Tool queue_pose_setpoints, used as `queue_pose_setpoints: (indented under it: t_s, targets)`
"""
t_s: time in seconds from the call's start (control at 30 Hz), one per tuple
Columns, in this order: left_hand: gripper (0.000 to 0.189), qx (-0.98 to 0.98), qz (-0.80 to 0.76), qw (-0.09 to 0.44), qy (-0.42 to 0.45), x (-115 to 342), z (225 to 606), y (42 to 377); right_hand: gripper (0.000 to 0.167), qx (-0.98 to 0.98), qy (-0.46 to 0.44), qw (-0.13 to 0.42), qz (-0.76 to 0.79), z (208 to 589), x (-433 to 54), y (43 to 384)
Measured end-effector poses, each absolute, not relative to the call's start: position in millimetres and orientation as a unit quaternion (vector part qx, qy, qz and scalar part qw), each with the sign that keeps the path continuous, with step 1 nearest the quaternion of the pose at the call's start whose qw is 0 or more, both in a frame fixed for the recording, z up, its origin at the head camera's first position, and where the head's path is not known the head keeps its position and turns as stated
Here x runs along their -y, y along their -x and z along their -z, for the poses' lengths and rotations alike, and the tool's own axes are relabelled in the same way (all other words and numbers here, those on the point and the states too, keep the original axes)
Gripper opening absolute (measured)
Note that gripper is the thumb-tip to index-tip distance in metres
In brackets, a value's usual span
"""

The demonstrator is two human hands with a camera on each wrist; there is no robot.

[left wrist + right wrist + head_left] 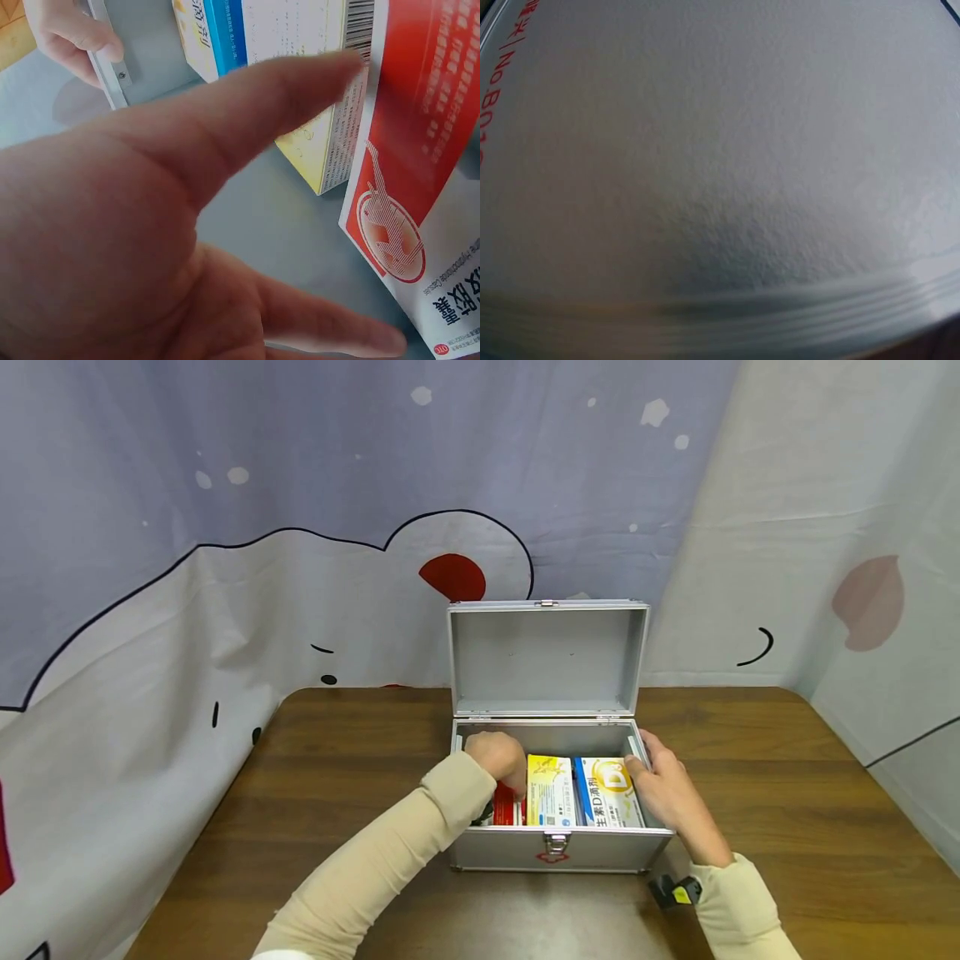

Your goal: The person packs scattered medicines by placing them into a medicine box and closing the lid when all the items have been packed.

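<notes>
A silver metal case [495,852] has its lid [543,660] raised. My left hand [498,756] reaches into the left part of it. In the left wrist view that hand's thumb and fingers are spread and fairly straight, with the thumb tip [349,67] right at the edge of a red and white medicine box [405,135]. My right hand [671,789] grips the case's right wall, thumb over the rim and fingers outside. Beside the left hand stand a yellow and white box [550,789] and a blue-edged vitamin D drops box [609,792].
The case stands on a brown wooden table [345,760], its hinged lid upright at the back. A printed curtain [337,602] hangs behind. A metal latch [556,842] sits on the front wall. The right wrist view shows the silver side wall [727,150] with red lettering.
</notes>
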State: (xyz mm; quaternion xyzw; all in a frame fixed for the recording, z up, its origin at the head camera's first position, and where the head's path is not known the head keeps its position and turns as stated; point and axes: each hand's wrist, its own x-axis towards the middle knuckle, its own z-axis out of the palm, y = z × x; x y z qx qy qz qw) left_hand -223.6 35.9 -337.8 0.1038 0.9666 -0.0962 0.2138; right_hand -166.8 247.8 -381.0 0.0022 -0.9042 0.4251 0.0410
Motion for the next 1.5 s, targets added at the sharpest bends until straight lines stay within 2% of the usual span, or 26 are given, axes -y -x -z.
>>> queue_pose_setpoints:
  t_s: [0.13,0.3,0.47,0.57,0.73,0.87,0.97,1.17,1.33,1.5]
  targets:
    - [0.037,-0.972,0.073,0.201,-0.1,-33,332,221,0.05,0.904,-0.004,0.042,-0.426,381,-248,167]
    - [0.036,-0.97,0.01,0.212,-0.12,-24,315,221,0.051,0.905,-0.002,0.037,-0.423,381,-250,167]
    - [0.049,-0.961,-0.079,0.223,-0.142,-3,287,222,0.054,0.902,-0.014,0.018,-0.431,379,-250,168]
    - [0.045,-0.959,-0.143,0.204,-0.138,17,270,223,0.058,0.892,-0.032,-0.013,-0.45,374,-252,172]
    - [0.045,-0.953,-0.213,0.144,-0.159,53,248,229,0.069,0.882,-0.036,-0.044,-0.467,362,-268,187]
    - [0.05,-0.954,-0.233,0.115,-0.149,74,242,239,0.074,0.854,-0.036,-0.048,-0.517,351,-288,209]
    - [0.06,-0.958,-0.232,0.086,-0.147,82,243,254,0.076,0.832,-0.051,-0.04,-0.551,339,-301,229]
    - [0.088,-0.935,-0.299,0.055,-0.184,80,255,292,0.076,0.786,-0.073,-0.04,-0.613,309,-310,259]
    - [0.086,-0.888,-0.423,0.049,-0.175,62,262,302,0.074,0.772,-0.072,-0.031,-0.631,286,-302,271]
    - [0.082,-0.882,-0.447,-0.009,-0.148,43,257,301,0.074,0.818,-0.075,-0.008,-0.57,265,-289,278]
